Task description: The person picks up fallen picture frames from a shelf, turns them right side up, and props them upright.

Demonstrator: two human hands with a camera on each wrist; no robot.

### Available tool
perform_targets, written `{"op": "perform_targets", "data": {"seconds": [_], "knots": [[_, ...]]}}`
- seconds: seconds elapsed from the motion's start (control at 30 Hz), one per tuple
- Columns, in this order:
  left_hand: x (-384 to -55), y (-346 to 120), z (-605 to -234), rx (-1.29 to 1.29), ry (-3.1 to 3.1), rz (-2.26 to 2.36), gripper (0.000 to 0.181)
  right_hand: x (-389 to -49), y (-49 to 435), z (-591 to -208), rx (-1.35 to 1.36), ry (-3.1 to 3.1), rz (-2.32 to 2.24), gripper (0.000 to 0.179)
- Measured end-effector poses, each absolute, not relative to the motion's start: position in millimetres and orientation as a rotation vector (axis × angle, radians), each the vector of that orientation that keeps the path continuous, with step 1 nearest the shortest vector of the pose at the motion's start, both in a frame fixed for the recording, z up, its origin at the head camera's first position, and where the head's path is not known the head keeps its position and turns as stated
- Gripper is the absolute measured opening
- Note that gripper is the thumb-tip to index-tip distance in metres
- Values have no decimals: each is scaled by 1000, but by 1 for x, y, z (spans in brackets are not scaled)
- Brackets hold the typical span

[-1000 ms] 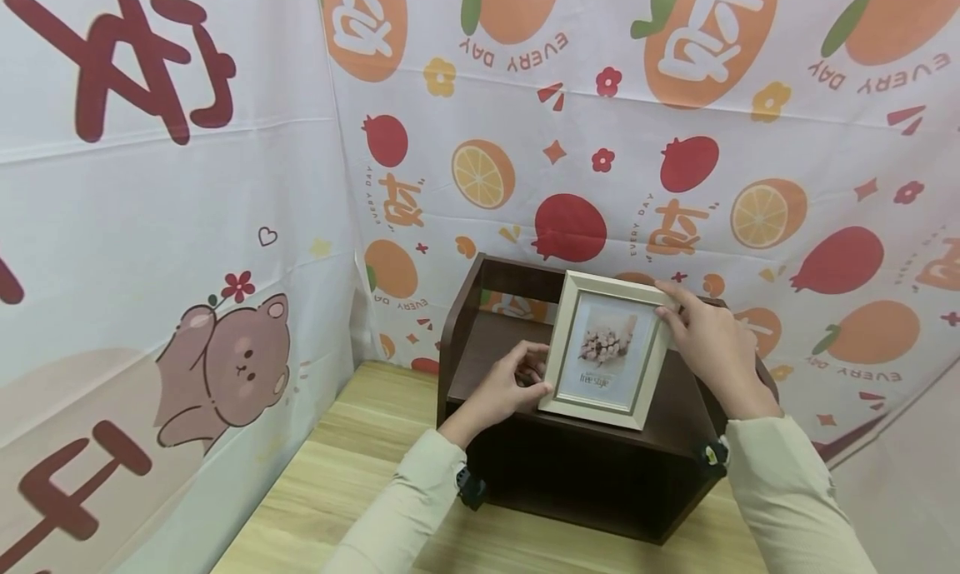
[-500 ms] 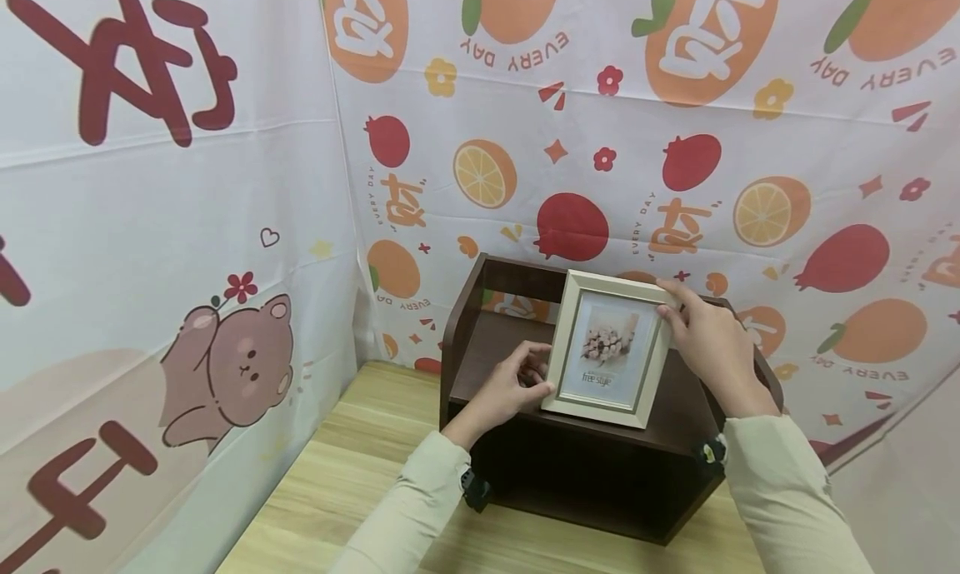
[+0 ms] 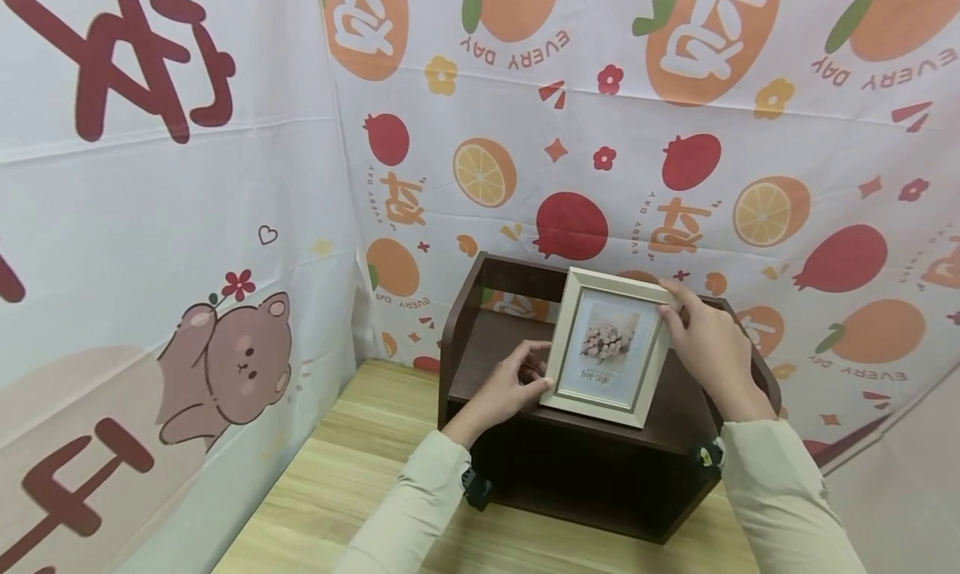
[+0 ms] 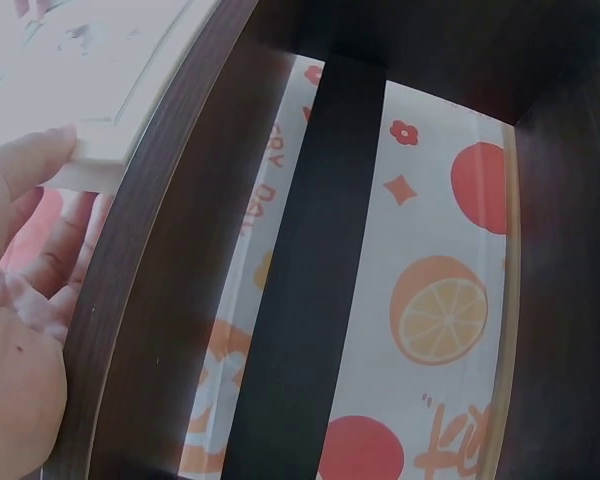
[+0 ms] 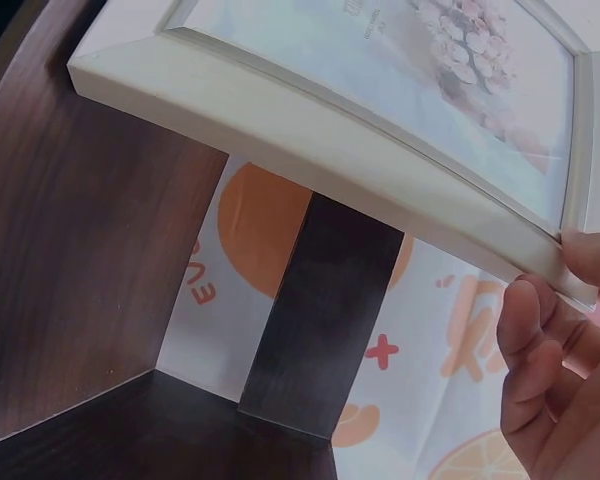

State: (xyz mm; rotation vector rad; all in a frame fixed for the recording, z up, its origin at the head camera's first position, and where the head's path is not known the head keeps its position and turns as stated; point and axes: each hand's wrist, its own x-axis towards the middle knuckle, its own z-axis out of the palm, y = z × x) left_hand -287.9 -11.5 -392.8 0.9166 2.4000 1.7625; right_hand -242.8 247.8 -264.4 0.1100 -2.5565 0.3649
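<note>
A cream-rimmed picture frame (image 3: 609, 347) with a flower print leans back a little on the top board of a dark brown shelf unit (image 3: 491, 336). My left hand (image 3: 501, 388) pinches its lower left side; in the left wrist view the thumb (image 4: 42, 155) lies on the front and the other fingers are behind. At the upper right corner, my right hand (image 3: 712, 349) grips the rim, thumb in front and fingers curled at the edge and back, as the right wrist view shows. The frame's bottom edge is near the board's front edge. Its back is hidden.
The shelf unit stands on a light wooden table (image 3: 315, 474), with a dark open compartment (image 3: 577, 474) below the top board. A fruit-print cloth (image 3: 442, 224) hangs behind it. Another cloth with a bear (image 3: 247, 366) hangs at the left.
</note>
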Motion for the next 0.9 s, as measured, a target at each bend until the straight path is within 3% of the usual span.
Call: {"op": "perform_targets", "data": {"seconds": [0.9], "knots": [[-289, -14, -393, 918, 2429, 1717, 51, -247, 246, -275, 120, -2515, 371, 45]]}}
